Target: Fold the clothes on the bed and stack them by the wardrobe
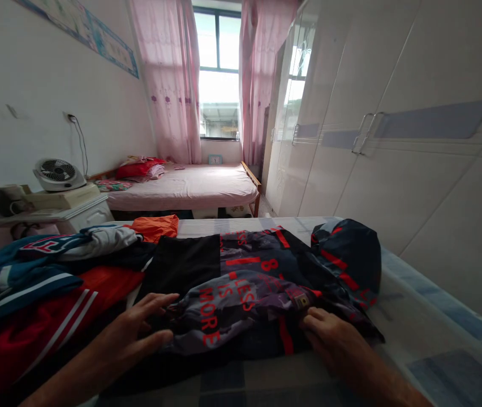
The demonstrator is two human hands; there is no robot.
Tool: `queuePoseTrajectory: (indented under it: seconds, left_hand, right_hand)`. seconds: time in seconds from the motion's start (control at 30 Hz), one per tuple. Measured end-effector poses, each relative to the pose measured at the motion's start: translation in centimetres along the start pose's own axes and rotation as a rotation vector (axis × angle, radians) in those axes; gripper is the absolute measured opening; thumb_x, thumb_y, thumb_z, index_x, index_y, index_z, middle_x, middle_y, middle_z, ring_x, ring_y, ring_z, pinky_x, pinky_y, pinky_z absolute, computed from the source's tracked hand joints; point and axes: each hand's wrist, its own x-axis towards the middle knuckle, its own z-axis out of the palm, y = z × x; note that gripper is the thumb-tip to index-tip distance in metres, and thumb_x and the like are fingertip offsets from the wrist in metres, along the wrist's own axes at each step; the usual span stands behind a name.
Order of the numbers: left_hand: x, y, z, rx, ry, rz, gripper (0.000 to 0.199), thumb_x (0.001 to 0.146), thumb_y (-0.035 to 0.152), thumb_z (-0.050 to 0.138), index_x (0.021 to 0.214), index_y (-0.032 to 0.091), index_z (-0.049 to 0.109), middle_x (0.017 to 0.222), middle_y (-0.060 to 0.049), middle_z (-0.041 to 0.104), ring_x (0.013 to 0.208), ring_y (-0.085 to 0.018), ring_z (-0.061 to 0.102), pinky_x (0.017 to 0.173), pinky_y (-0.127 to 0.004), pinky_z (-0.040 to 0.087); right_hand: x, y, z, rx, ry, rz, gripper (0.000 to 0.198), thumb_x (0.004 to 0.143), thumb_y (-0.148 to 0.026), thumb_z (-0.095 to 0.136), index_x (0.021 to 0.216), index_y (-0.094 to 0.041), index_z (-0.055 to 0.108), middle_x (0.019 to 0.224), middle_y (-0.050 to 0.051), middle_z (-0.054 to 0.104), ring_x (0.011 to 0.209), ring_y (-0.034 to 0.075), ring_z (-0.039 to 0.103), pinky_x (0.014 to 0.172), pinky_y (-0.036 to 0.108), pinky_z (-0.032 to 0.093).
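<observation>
Clock directions taken from the jacket, 12 being away from the wearer.

Jacket (pixel 247 305): on the near bed (pixel 423 308), spread flat in front of the person. Black, dark navy and grey; red print, "LESS IS MORE" legible on a grey band lying across its near part. Small patch (pixel 302 301) at the band's right end. Hood (pixel 347 254) out at 2 o'clock, rounded up off the sheet. Plain black cloth (pixel 188 257) at 10 o'clock; cannot tell if it belongs to the same garment.

Right hand (pixel 334 333): 4 o'clock, fingers bent and closed on the jacket's fabric just beside the patch.

Left hand (pixel 145 325): 9 o'clock, loose, thumb and fingers apart at the band's left end, nothing gripped. Cannot tell whether the fingertips touch the cloth.

Clothes (pixel 54 282): heap at 9 o'clock, teal and red with white stripes. Orange cloth (pixel 156 227) at the heap's far end, 10 o'clock.

Further out: fan (pixel 56 172) at 10 o'clock, on a box (pixel 60 199) atop a cabinet (pixel 92 217). Far bed (pixel 207 186), pink sheet, 11 o'clock. Window (pixel 219 90) at 12, between pink curtains (pixel 173 79). Pale wardrobe (pixel 397 186), 1 to 3 o'clock.
</observation>
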Motion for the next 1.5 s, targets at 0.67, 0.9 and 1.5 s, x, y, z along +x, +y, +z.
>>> queuePoseTrajectory:
  seconds: [0.67, 0.9, 1.5]
  left_hand:
    - [-1.0, 2.8, 0.3, 0.508, 0.246, 0.236, 0.022, 0.085, 0.025, 0.044, 0.087, 0.024, 0.066, 0.106, -0.004, 0.067, 0.098, -0.022, 0.061, 0.085, -0.035, 0.048]
    - [2.0, 2.5, 4.8, 0.652, 0.127, 0.396, 0.047, 0.091, 0.037, 0.041, 0.138, 0.033, 0.039, 0.148, 0.0, 0.036, 0.137, -0.025, 0.029, 0.109, -0.049, 0.03]
    - [16.8, -4.8, -3.1, 0.79, 0.169, 0.03, 0.049, 0.08, 0.018, 0.05, 0.128, 0.011, 0.052, 0.142, -0.018, 0.043, 0.134, -0.032, 0.033, 0.109, -0.049, 0.027]
  right_hand:
    - [1.5, 1.1, -2.9, -0.13, 0.272, 0.02, 0.026, 0.086, -0.015, 0.046, 0.104, -0.022, 0.063, 0.114, 0.005, 0.064, 0.12, 0.023, 0.048, 0.102, 0.041, 0.034]
    - [5.3, -2.1, 0.6, -0.057, 0.104, -0.135, 0.046, 0.092, -0.034, 0.043, 0.139, -0.03, 0.04, 0.149, 0.002, 0.033, 0.138, 0.022, 0.023, 0.11, 0.044, 0.026]
    - [19.5, 12.0, 1.1, 0.028, 0.086, 0.421, 0.049, 0.09, -0.03, 0.04, 0.133, -0.01, 0.045, 0.138, 0.016, 0.045, 0.128, 0.024, 0.04, 0.106, 0.035, 0.031]
